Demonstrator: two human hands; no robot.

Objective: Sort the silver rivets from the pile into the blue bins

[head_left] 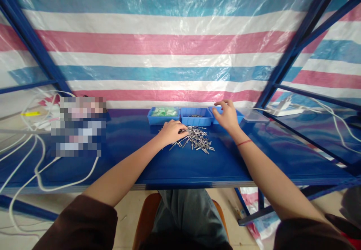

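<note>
1. A loose pile of small metal pins (197,139) is seen mid-counter, just near of three blue trays. They are thin, silvery and shiny, lying crossed at all angles, and look like rivets or nails; exact type cannot be told.
2. The left hand (171,132) is laid on the left edge of the pile, knuckles up, fingers curled down onto the pins. Its grip looks pressed together on a few pins, but the fingertips are hidden under the hand, so this cannot be confirmed.
3. The right hand (226,116) is held over the right tray (239,115), fingers bent and loosely spread; nothing is seen pinched. A thin red band is worn at the wrist.
4. The middle tray (196,116) holds a few dark small parts; the left tray (163,115) holds greenish pieces, too small to identify.
5. A clear plastic lid or box (254,116) sits just right of the trays, edges hard to trace.
6. A pixelated patch covers the far-left area of the counter (158,167).
7. The counter is glossy blue painted metal; white cables (42,174) loop over its left end. A striped plastic sheet (169,43) forms the backdrop, crinkled and reflective.
</note>
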